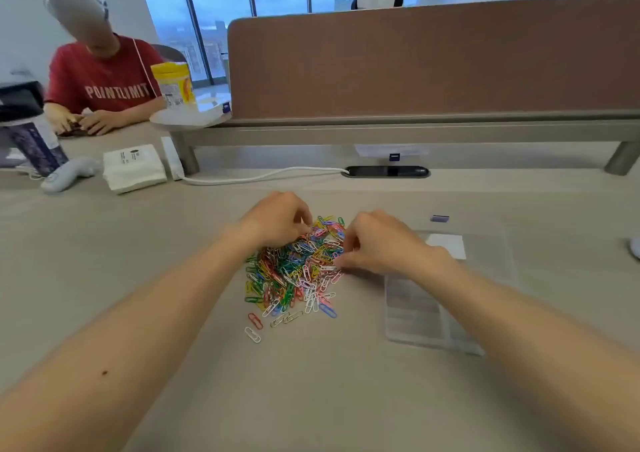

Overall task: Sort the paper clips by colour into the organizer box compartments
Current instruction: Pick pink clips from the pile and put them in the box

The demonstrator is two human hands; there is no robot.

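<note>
A heap of paper clips (294,271) in red, green, yellow, blue, pink and white lies on the beige desk in front of me. My left hand (277,219) sits at the heap's far left edge, fingers curled down into the clips. On the heap's right side my right hand (377,243) has its fingertips curled into the clips too. Whether either hand pinches a clip is hidden by the fingers. The clear plastic organizer box (415,309) lies to the right, partly under my right forearm, with a white label (446,245) at its far end.
A few stray clips (254,327) lie nearer me. A white cable (263,176), tissue pack (135,167) and controller (65,174) sit at the back left. A brown divider (433,60) closes off the far side. A person in red sits at the left.
</note>
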